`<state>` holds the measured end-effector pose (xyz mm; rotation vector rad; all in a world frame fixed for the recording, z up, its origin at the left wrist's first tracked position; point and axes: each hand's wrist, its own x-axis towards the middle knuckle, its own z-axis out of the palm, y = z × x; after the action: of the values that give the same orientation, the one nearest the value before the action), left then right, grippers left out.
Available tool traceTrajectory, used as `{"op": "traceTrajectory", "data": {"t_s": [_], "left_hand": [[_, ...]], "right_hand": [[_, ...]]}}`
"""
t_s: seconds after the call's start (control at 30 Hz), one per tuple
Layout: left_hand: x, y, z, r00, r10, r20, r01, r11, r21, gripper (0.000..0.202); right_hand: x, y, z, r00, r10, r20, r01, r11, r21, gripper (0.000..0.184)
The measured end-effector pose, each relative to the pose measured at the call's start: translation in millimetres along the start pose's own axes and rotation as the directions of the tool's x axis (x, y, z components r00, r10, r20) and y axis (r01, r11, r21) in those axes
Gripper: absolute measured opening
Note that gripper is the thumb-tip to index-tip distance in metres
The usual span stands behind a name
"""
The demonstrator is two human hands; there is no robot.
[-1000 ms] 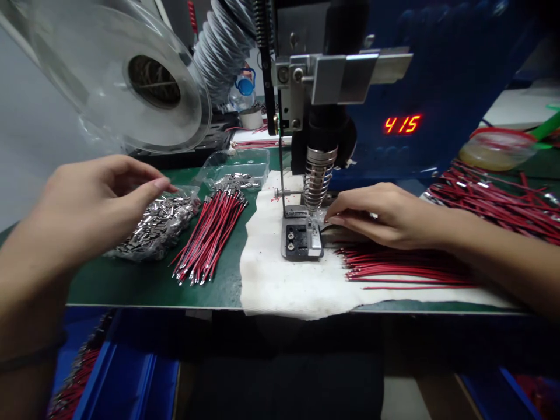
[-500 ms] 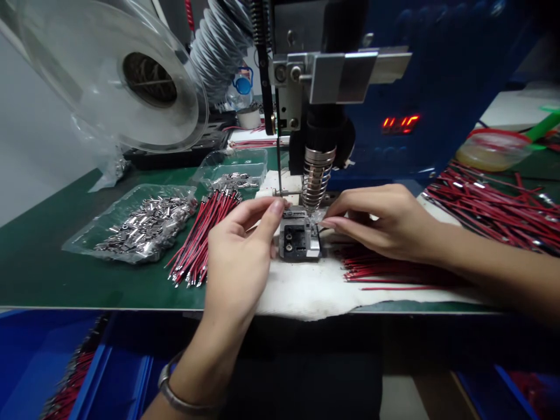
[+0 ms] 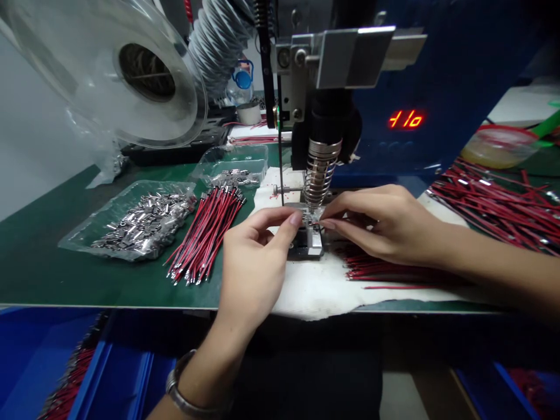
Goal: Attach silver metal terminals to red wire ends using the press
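Observation:
My left hand [image 3: 258, 256] is closed in a pinch at the left side of a small metal fixture [image 3: 314, 242]; whatever sits between thumb and forefinger is hidden. From the right, my right hand [image 3: 385, 224] pinches what looks like a thin wire at the fixture, its fingertips close to those of the left. Directly above both hands hangs the machine's spring-wrapped head [image 3: 324, 172], its tip just over the fixture. Beneath my right hand lies a bundle of red and black wires [image 3: 371, 268] on a white cloth [image 3: 315, 291].
On the left are a tray of small metal parts [image 3: 144, 224], a second clear tray [image 3: 236, 166] and a red-black wire bundle [image 3: 207, 233]. A large clear reel [image 3: 109, 76] overhangs them. More wires [image 3: 503, 204] lie right of the blue machine [image 3: 411, 76]. Blue bins [image 3: 118, 373] stand below.
My left hand has moved right, its fingertips now over part of the fixture. My right hand stays nearly in place. The red digits on the machine's display have changed.

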<state>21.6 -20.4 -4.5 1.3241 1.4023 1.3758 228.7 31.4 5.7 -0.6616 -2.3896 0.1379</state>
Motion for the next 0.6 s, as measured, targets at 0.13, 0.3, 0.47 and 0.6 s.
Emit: {"op": "traceTrajectory", "data": {"t_s": [0.13, 0.3, 0.47, 0.6], "left_hand": [[-1.0, -1.2, -0.2, 1.0, 0.003, 0.01, -0.003, 1.0, 0.002, 0.018], [-3.0, -0.2, -1.3, 1.0, 0.007, 0.002, -0.007, 1.0, -0.001, 0.016], [-2.5, 1.5, -0.3, 1.0, 0.015, 0.005, -0.015, 1.0, 0.01, 0.014], [-1.3, 1.5, 1.1, 1.0, 0.023, 0.005, -0.023, 1.0, 0.015, 0.015]], "right_hand": [[-1.4, 1.8, -1.0, 1.0, -0.012, 0.026, 0.012, 1.0, -0.016, 0.014], [-2.5, 1.9, -2.4, 1.0, -0.007, 0.026, 0.008, 0.999, -0.045, 0.016], [-2.4, -1.8, -2.6, 1.0, 0.018, 0.013, -0.017, 0.997, -0.077, 0.011], [-1.4, -4.5, -2.4, 0.999, 0.05, 0.001, -0.05, 0.995, -0.087, 0.009]]}}
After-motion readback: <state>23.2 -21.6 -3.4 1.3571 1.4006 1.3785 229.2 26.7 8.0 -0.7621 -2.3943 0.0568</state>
